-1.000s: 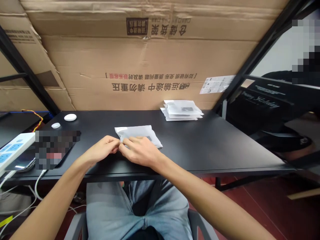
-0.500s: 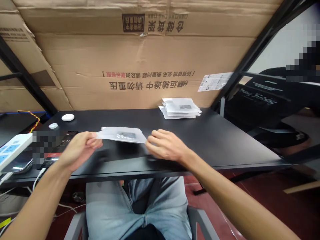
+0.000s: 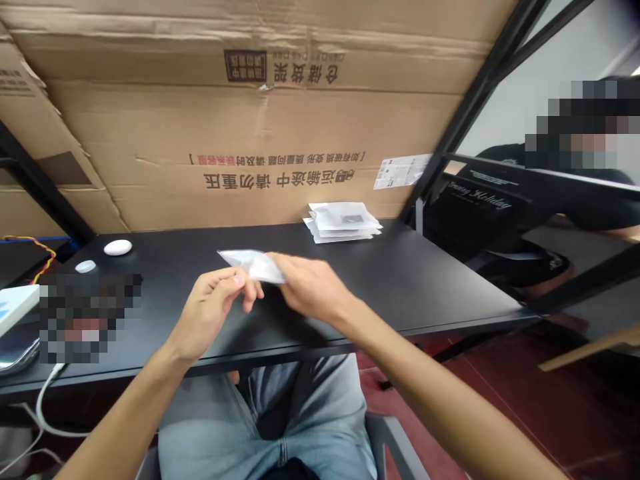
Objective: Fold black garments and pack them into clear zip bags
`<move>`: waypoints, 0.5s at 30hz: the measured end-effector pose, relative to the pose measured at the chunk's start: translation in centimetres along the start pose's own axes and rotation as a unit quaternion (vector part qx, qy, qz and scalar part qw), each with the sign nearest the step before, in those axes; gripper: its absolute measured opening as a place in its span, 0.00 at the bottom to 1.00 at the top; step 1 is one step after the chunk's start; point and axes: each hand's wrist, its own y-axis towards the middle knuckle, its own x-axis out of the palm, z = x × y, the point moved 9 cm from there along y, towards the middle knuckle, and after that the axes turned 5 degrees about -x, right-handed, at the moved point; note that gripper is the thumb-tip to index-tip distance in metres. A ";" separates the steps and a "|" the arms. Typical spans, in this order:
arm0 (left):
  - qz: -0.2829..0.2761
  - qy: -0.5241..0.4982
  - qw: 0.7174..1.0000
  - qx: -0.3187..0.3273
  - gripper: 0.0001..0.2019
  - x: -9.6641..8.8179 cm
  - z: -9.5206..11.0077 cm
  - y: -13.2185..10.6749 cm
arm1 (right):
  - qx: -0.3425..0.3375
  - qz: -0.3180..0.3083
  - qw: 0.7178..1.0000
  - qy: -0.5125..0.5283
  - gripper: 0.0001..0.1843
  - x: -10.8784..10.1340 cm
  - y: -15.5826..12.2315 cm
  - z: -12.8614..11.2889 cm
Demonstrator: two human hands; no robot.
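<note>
A thin translucent white packet [image 3: 260,265] is held tilted above the black table. My right hand [image 3: 313,285] is closed around its right end, with fingertips partly hidden behind it. At the packet's near edge, the thumb and index finger of my left hand [image 3: 215,303] are pinched together on it, while the other fingers curl loosely below. Farther back lies a stack of similar white packets [image 3: 340,223], the top one bearing a dark printed label.
A large cardboard sheet [image 3: 250,127] stands behind the black table [image 3: 390,287]. White round objects, one larger [image 3: 118,247] and one smaller [image 3: 85,266], lie at the left, near a blurred-out phone and a white cable [image 3: 45,393]. A person in black [image 3: 480,207] sits at the right.
My hands have come closer together. The packet, earlier stretched flat between them with its label showing, is now tilted and mostly in my right hand. The view has shifted slightly.
</note>
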 end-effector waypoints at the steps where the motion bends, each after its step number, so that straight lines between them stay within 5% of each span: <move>1: -0.005 0.044 0.999 0.010 0.21 -0.3 -0.2 0.2 | 0.020 0.006 0.999 -0.027 0.26 -1.3 0.4 1.9; 5: 0.037 0.305 0.951 0.003 0.21 -3.3 -3.8 0.3 | 0.094 0.152 0.975 -0.129 0.24 -9.3 1.5 11.8; 8: 0.066 0.438 0.897 0.005 0.25 -5.0 -7.1 -0.1 | 0.069 0.228 0.957 -0.163 0.31 -11.6 1.9 17.8; 10: 0.060 0.494 0.867 -0.007 0.28 -5.5 -9.1 -0.3 | 0.069 0.150 0.970 -0.176 0.33 -8.9 2.3 21.2; 13: 0.041 0.542 0.839 -0.036 0.31 -5.8 -10.8 -0.5 | 0.095 -0.042 0.981 -0.163 0.31 -2.0 1.6 25.0; 15: 0.035 0.552 0.832 -0.043 0.31 -5.9 -11.0 -0.6 | 0.110 -0.093 0.978 -0.150 0.32 0.6 0.7 26.2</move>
